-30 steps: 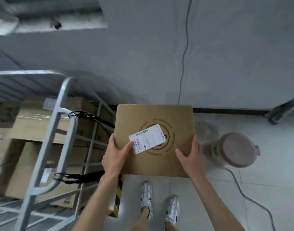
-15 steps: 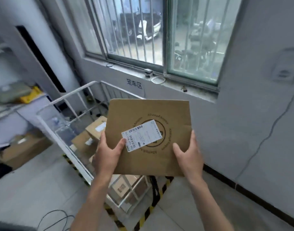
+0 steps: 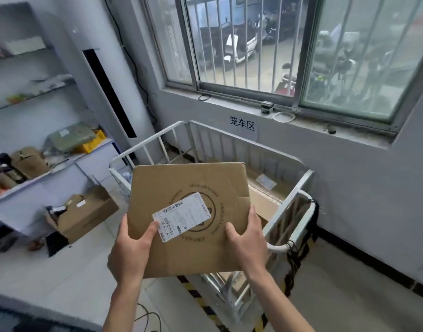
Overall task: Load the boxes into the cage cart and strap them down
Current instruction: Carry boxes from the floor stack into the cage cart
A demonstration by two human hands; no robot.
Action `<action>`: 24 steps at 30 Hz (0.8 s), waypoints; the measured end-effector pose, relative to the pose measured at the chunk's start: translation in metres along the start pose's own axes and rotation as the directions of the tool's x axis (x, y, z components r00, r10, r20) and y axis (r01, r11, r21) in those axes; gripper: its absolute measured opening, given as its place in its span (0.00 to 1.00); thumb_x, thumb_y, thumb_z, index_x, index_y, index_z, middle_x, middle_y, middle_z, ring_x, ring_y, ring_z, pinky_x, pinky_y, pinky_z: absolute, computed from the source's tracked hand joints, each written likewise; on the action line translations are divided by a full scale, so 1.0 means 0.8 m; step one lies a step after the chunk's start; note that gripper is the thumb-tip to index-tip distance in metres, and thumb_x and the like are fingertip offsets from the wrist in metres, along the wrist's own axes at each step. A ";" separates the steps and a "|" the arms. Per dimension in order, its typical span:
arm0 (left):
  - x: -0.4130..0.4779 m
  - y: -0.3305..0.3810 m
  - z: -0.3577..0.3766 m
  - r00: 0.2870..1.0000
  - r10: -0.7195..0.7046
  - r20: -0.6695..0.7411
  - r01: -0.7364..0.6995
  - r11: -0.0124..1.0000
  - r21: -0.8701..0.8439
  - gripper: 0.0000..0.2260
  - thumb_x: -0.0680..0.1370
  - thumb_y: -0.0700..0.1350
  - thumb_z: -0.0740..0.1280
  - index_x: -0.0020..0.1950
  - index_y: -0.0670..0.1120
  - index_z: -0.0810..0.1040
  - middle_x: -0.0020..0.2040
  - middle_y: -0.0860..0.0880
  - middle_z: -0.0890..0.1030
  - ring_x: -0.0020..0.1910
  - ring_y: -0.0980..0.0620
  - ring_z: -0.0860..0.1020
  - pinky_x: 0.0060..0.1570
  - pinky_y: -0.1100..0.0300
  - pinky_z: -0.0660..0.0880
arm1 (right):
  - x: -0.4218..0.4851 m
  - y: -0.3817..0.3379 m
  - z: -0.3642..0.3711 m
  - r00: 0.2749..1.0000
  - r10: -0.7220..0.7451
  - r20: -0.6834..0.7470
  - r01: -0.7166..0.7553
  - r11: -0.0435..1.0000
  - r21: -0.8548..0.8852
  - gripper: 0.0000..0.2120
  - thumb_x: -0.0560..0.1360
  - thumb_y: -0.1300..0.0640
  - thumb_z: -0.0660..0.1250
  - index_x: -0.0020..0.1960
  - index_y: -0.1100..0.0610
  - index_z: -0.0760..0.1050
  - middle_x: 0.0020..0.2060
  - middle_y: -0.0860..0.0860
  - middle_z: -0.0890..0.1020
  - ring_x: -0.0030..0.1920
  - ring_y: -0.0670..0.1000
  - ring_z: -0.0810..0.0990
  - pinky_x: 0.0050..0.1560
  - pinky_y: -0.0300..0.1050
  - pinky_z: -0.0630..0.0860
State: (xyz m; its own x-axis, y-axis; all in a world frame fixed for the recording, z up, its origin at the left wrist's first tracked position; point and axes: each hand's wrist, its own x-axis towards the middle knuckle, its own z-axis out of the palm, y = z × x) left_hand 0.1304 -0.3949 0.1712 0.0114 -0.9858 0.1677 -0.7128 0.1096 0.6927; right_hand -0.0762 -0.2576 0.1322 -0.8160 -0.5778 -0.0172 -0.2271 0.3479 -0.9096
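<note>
The flat cardboard box [image 3: 193,185] was in the air between the person and the cage cart [image 3: 299,188], hanging over the cart's near rail and not yet resting on anything. The left hand [image 3: 131,250] gripped its near left corner, thumb laid across the top and touching the edge of the shipping label [image 3: 181,215], the fingers tucked out of sight beneath. The right hand [image 3: 247,243] clasped the near right edge in the same way, thumb on top. Two hands set wide apart at the near end probably suited so broad and thin a box, since they stopped it twisting while its far end led the way over the rail. The printed face tipped up towards the wearer, which suggested it was to go in label upward. Inside the cart lay other cartons [image 3: 265,202], so the load was part done, in my judgement. Black straps [image 3: 313,212] hung bunched on the cart's right post, likely parked there to leave the open top free for loading, and the strapping was not yet begun. The cart stood under a wall sign [image 3: 242,124], within striped floor tape [image 3: 193,293]
</note>
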 end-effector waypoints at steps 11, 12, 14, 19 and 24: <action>0.196 0.001 0.090 0.979 0.109 0.172 -0.122 0.990 0.067 0.43 0.65 0.75 0.63 0.77 0.57 0.67 0.64 0.49 0.82 0.59 0.38 0.80 0.50 0.47 0.75 | 0.104 0.006 0.132 0.973 0.217 -0.084 -0.210 0.974 0.082 0.38 0.78 0.43 0.63 0.82 0.44 0.47 0.74 0.42 0.66 0.54 0.42 0.70 0.51 0.46 0.73; 0.211 0.003 0.101 0.975 0.115 0.189 -0.130 0.989 0.071 0.43 0.65 0.75 0.64 0.77 0.57 0.67 0.65 0.49 0.82 0.60 0.38 0.80 0.51 0.47 0.74 | 0.114 0.007 0.142 0.968 0.235 -0.091 -0.228 0.970 0.088 0.38 0.79 0.44 0.63 0.82 0.45 0.47 0.75 0.43 0.66 0.54 0.42 0.70 0.52 0.47 0.73; 0.236 0.004 0.126 0.965 0.129 0.228 -0.147 0.987 0.063 0.43 0.65 0.74 0.64 0.77 0.57 0.66 0.66 0.48 0.81 0.60 0.38 0.80 0.52 0.47 0.74 | 0.132 0.015 0.159 0.959 0.262 -0.106 -0.253 0.963 0.090 0.38 0.79 0.45 0.63 0.82 0.45 0.47 0.75 0.43 0.65 0.54 0.42 0.70 0.52 0.48 0.74; 0.280 0.002 0.212 0.896 0.131 0.425 -0.177 0.982 0.070 0.45 0.65 0.77 0.63 0.78 0.58 0.63 0.69 0.51 0.78 0.64 0.41 0.78 0.56 0.44 0.74 | 0.160 0.058 0.187 0.887 0.421 -0.189 -0.415 0.907 0.073 0.38 0.80 0.45 0.62 0.82 0.45 0.44 0.77 0.45 0.62 0.64 0.49 0.75 0.45 0.44 0.71; 0.324 -0.012 0.341 0.745 0.113 0.657 -0.186 0.982 0.042 0.35 0.72 0.65 0.72 0.75 0.55 0.66 0.68 0.50 0.79 0.64 0.43 0.78 0.60 0.45 0.75 | 0.189 0.121 0.216 0.770 0.594 -0.235 -0.593 0.801 0.080 0.38 0.81 0.47 0.62 0.83 0.47 0.44 0.79 0.48 0.61 0.74 0.52 0.67 0.64 0.49 0.72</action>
State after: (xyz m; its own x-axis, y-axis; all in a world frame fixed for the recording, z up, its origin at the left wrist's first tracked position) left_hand -0.0515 -0.6864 0.0167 -0.5328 -0.8059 -0.2582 -0.7316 0.2852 0.6192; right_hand -0.1300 -0.4390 -0.0299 -0.8877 -0.0652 -0.4558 0.3446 0.5623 -0.7517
